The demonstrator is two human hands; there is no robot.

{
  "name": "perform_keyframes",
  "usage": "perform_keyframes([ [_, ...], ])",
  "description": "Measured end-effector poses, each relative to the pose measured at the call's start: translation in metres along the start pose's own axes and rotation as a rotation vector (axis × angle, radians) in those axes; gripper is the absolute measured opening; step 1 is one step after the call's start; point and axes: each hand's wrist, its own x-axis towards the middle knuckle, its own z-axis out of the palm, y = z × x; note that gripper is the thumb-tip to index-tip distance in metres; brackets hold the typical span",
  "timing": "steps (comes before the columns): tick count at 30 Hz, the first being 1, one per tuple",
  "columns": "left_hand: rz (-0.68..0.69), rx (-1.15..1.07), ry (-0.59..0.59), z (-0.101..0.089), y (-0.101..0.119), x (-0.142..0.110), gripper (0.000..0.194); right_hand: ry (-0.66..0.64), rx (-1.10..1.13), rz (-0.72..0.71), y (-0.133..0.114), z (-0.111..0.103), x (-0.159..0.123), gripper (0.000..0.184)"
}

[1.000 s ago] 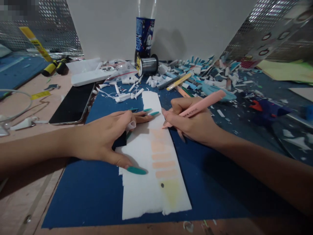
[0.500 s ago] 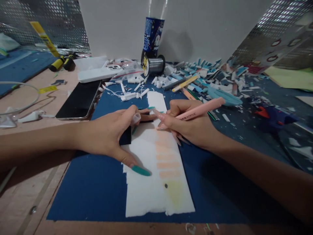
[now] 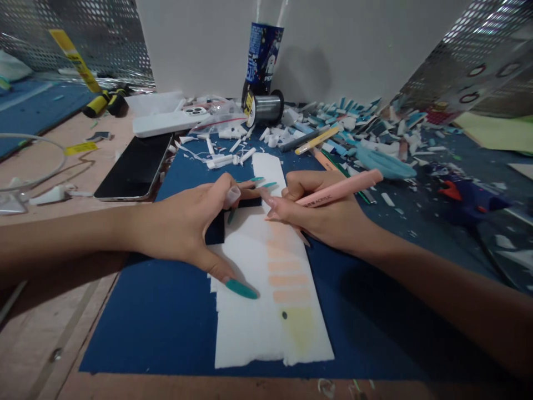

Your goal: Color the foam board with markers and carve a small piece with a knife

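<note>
A white sheet with ragged edges point(image 3: 245, 328) lies on a dark blue board point(image 3: 158, 328). Several pale orange stripes run down its right side, above a yellow patch with a black dot beside it. My right hand point(image 3: 325, 205) grips a pink acrylic marker point(image 3: 341, 189), its tip end low over the sheet near the topmost stripes; the fingers partly cover the tip. My left hand point(image 3: 200, 216) is spread across the sheet's left edge, thumb on the lower part and fingertips farther up near the marker. Its nails are long and green.
Behind the sheet lie white and blue scraps point(image 3: 353, 119), a yellow pen point(image 3: 318, 140), a wire spool point(image 3: 266, 108) and a bottle point(image 3: 264, 58). A black-screened phone point(image 3: 131, 166) rests at left, near a white phone-shaped item point(image 3: 170, 120). A blue glue gun point(image 3: 470, 194) is at right.
The marker and my right hand have shifted very slightly at the upper stripes. My left hand stays spread on the sheet. The whole view has moved a little.
</note>
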Motion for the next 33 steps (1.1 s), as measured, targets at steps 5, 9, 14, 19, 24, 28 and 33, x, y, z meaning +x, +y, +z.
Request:
perform_keyframes([
  [5, -0.05, 0.101, -0.054, -0.0021, -0.0013, -0.0007, 0.069, 0.004, -0.021, 0.023, 0.0001, 0.0007, -0.0008, 0.047],
  [9, -0.049, 0.129, -0.09, -0.0033, -0.0018, -0.0002, 0.068, 0.015, -0.046, 0.03, 0.0013, -0.0001, -0.0017, 0.046],
  [14, -0.055, 0.155, -0.08, -0.0036, -0.0007, -0.001, 0.069, 0.027, -0.056, 0.036, 0.0008, -0.0015, -0.0029, 0.046],
  [19, -0.077, 0.15, -0.089, -0.0038, -0.0001, -0.0011, 0.069, 0.011, -0.039, 0.016, 0.0003, -0.002, -0.0024, 0.045],
  [24, -0.075, 0.134, -0.094, -0.0034, -0.0006, -0.0006, 0.068, -0.018, 0.029, 0.017, 0.0007, -0.0019, -0.0034, 0.045],
  [28, -0.061, 0.131, -0.078, -0.0025, -0.0012, -0.0012, 0.068, -0.038, 0.129, 0.091, 0.0015, -0.0015, -0.0066, 0.047],
  [33, -0.029, 0.142, -0.079, -0.0025, -0.0009, -0.0013, 0.067, -0.04, 0.123, 0.134, 0.0011, -0.0017, -0.0064, 0.048],
])
